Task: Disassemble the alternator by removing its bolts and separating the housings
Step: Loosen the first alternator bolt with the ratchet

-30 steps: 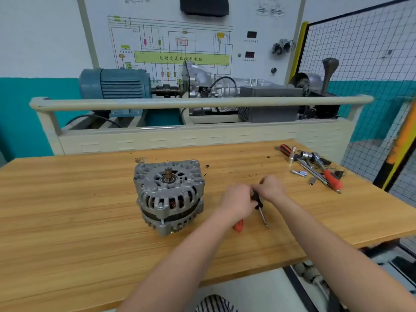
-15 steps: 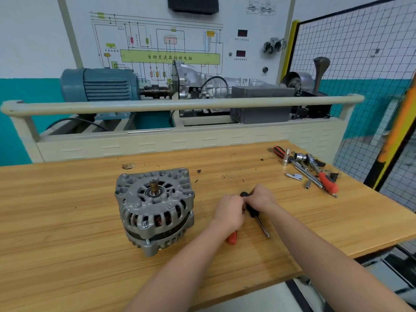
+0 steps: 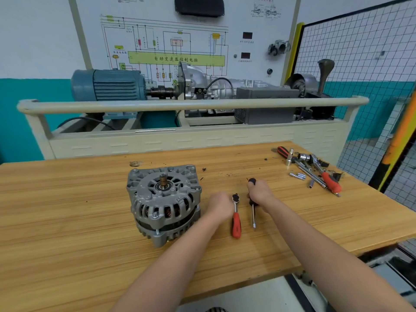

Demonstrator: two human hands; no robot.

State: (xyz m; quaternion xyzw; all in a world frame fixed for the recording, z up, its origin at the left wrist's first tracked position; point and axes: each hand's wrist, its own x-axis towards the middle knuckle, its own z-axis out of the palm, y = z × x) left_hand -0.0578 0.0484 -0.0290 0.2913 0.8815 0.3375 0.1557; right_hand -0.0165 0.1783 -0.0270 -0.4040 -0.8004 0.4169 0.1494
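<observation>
Wooden table: alternator at 9 o'clock; left hand curled beside ratchet, grip unclear; right hand holding screwdriver; tools at 2 o'clock.

A wooden workbench fronts a cream training stand, white-and-teal wall and wire-mesh partition.

Both forearms are bare from the bottom edge up to the wrists, with no sleeve, watch, band or glove in view; the left hand and right hand are bare too, and a patch of dark-and-light striped cloth shows at the lower edge between the arms
</observation>
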